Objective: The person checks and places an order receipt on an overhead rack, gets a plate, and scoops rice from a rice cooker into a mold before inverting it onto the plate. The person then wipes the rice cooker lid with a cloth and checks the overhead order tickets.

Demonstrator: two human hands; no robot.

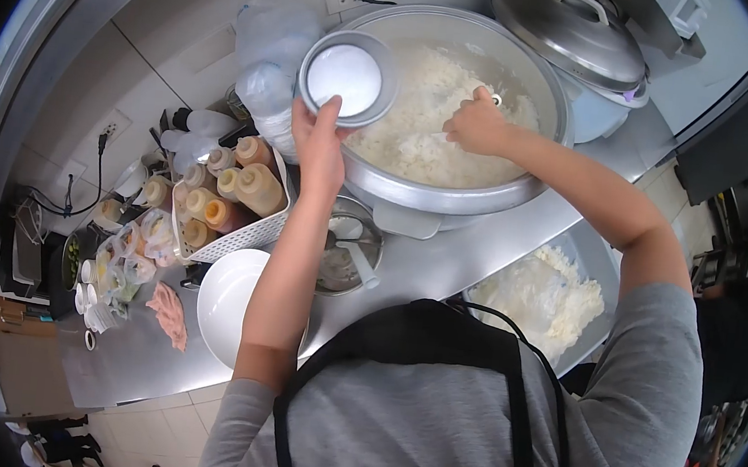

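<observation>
Gray shirt (427,421) and black apron (423,334) are right up against the lens, at 6 o'clock. Past them, the left hand (319,132) has a metal bowl (381,79) of white stuff (344,80) (powder or liquid, can't tell), thumb hooked over the rim. It's round so no real long axis, mouth toward the camera, and the rice (412,87) sits around 3 o'clock from it. Bowl overlaps the big pot's rim (487,200) at 9 o'clock; can't tell if they touch. Right hand (477,121) is nearer the rice, fingers curled round what looks like a utensil (496,100), round end poking out, with that forearm crossing the rim at 4. Around the bowl: plastic bags (272,36) crowding 9, squeeze-bottle basket (237,236) at 7, smaller pan (333,277) at 6. Rice tray (599,326) is down at the pot's 5.
</observation>
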